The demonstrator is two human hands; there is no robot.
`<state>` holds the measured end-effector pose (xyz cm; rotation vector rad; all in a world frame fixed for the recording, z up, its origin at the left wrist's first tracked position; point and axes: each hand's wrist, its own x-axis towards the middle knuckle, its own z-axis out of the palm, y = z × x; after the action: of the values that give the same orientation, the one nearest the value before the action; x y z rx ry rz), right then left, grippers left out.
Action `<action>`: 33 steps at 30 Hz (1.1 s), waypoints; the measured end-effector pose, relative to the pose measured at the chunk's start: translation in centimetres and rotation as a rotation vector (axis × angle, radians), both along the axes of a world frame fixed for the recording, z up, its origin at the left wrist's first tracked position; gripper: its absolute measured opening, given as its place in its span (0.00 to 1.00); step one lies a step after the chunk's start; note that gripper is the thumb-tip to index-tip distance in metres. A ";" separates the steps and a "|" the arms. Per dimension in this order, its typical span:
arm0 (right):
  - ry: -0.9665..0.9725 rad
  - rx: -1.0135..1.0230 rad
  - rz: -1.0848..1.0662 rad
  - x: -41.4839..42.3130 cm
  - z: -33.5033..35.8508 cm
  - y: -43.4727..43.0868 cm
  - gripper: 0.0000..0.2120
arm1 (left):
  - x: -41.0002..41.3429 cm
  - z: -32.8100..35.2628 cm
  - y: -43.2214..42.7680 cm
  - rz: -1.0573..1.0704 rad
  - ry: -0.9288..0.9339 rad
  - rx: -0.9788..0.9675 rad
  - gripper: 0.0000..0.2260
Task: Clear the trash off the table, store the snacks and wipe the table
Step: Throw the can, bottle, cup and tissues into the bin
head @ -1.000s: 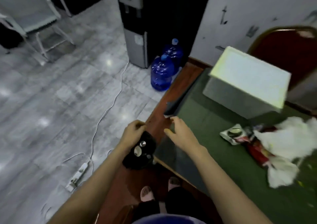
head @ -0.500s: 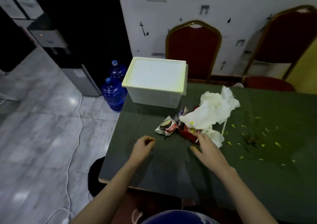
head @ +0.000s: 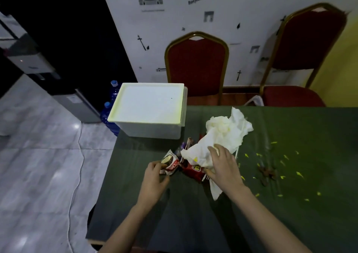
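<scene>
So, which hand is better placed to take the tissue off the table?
Right. The right hand lies on the tissue, fingers spread over it. The left hand is busy: it pinches the packet farther left.

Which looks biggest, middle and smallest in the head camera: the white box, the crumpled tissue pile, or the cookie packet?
1. white box
2. crumpled tissue pile
3. cookie packet
The box sits farthest yet looks largest.
</scene>
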<state>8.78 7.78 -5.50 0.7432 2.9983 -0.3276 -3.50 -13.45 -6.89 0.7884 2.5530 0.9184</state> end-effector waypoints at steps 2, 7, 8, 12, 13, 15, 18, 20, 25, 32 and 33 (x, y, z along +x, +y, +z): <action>-0.112 0.004 -0.038 -1.5 -0.1 -0.1 0.42 | -1.1 -0.1 0.3 -0.101 0.011 -0.065 0.20; -0.168 -0.233 -0.128 -2.3 -0.8 -0.3 0.33 | -2.8 -0.9 1.8 -0.304 -0.006 -0.181 0.32; -0.123 -0.280 -0.172 -2.0 -1.0 -0.4 0.30 | -3.1 -1.4 2.1 -0.341 -0.001 -0.200 0.33; 0.016 -0.376 -0.324 -0.6 -1.9 -0.5 0.13 | -3.6 -3.0 2.7 -0.455 0.057 -0.221 0.31; 0.034 -0.399 -0.349 -0.2 -2.0 -0.6 0.10 | -3.6 -3.3 2.8 -0.464 0.078 -0.203 0.29; 0.046 -0.416 -0.402 0.8 -2.2 -0.9 0.09 | -3.4 -3.5 2.6 -0.456 0.098 -0.174 0.26; 0.021 -0.336 -0.439 2.3 -2.4 -0.8 0.20 | -3.8 -3.8 3.0 -0.430 0.110 -0.228 0.31; -0.084 -0.311 -0.352 2.9 -2.5 -0.8 0.34 | -4.3 -3.8 3.4 -0.415 0.082 -0.283 0.35; -0.316 -0.228 -0.166 2.6 -3.9 -0.8 0.37 | -4.5 -3.8 3.5 -0.384 0.087 -0.354 0.28; 0.007 -0.559 -0.213 3.4 -4.4 1.3 0.23 | -1.4 -2.0 4.3 -0.413 0.241 -0.110 0.25; 0.025 -0.580 -0.196 3.5 -4.2 1.7 0.22 | -0.2 -1.4 5.1 -0.457 0.263 -0.023 0.21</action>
<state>12.28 9.51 -9.72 0.9520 2.6201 -1.1508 -3.70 -8.31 -8.33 1.4903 2.4178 0.6702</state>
